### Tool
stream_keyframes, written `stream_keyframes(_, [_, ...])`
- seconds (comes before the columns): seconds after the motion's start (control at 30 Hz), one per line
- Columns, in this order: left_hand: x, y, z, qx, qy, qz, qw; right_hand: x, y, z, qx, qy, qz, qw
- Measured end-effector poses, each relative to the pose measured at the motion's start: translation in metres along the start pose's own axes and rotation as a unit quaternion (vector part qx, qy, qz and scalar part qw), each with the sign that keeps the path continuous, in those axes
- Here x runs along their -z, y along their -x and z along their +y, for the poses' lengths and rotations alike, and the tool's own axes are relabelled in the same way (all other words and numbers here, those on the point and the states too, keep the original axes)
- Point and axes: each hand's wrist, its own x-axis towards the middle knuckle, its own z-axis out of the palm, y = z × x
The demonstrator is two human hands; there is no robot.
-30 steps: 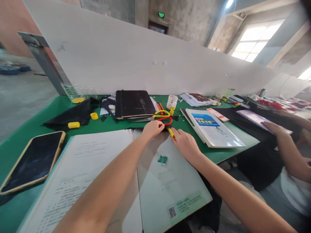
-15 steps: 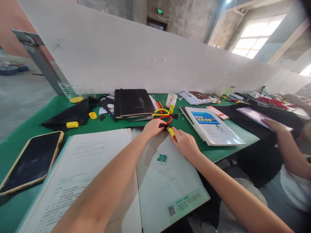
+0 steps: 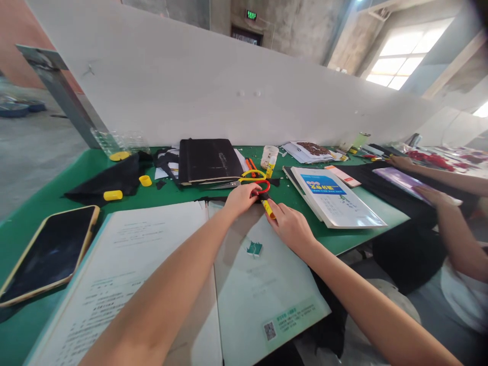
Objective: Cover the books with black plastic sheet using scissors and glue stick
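My right hand (image 3: 292,227) is closed around a yellow glue stick (image 3: 269,209) above the top edge of an open book. Just left of it, my left hand (image 3: 240,200) pinches a small dark piece, apparently black cloth, which the fingers mostly hide. The glue stick's tip is close to that piece; whether they touch I cannot tell. Under both forearms lies the open book (image 3: 249,305), with a small green scrap (image 3: 254,248) on its right side. Yellow-and-red-handled scissors (image 3: 254,176) rest just beyond my left hand.
A phone (image 3: 51,249) lies at left, near black cloth (image 3: 110,178) and yellow caps (image 3: 113,195). Behind are a black notebook (image 3: 209,160), another glue stick (image 3: 271,166) and a plastic cup (image 3: 269,156). Books (image 3: 335,198) lie at right, beside a co-worker's arms (image 3: 453,223).
My hands have barely moved; the glue stick has shifted slightly and more of the scissors' red handle shows. At right, a co-worker's other arm now reaches out over the table.
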Motion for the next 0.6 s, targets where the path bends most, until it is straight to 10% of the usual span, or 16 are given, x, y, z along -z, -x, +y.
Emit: stream_keyframes(0.6, [-0.004, 0.000, -0.004, -0.017, -0.036, -0.019, 0.999, 0.018, 0.025, 0.008, -0.025, -0.194, 0.113, 0.974])
